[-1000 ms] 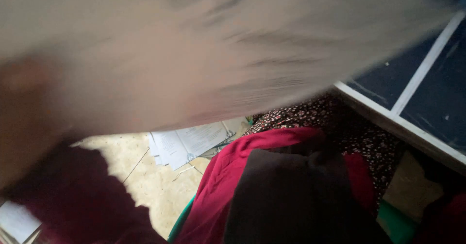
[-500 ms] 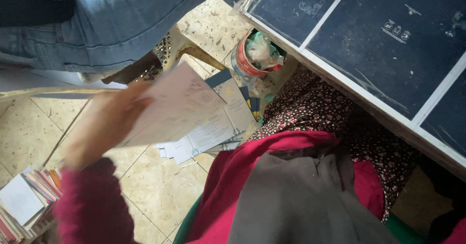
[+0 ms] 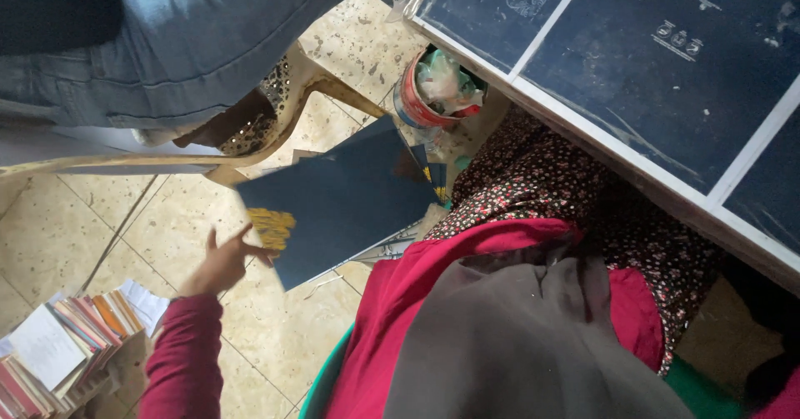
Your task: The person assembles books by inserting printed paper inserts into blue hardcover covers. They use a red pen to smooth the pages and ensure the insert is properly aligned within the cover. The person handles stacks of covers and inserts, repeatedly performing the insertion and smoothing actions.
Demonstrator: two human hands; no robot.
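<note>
Now left hand (image 3: 223,262) touches dark-blue folder's (image 3: 346,202) edge.

One dark blue folder (image 3: 342,207), one red bucket (image 3: 417,102), one plastic chair (image 3: 275,127), one book stack (image 3: 62,348), one hand (image 3: 221,262).

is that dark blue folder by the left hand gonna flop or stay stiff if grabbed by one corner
The dark blue folder looks flat and unbent beside the left hand, so probably fairly stiff. It seems thin, likely light. Its smooth cover may slip over the papers beneath.
</note>
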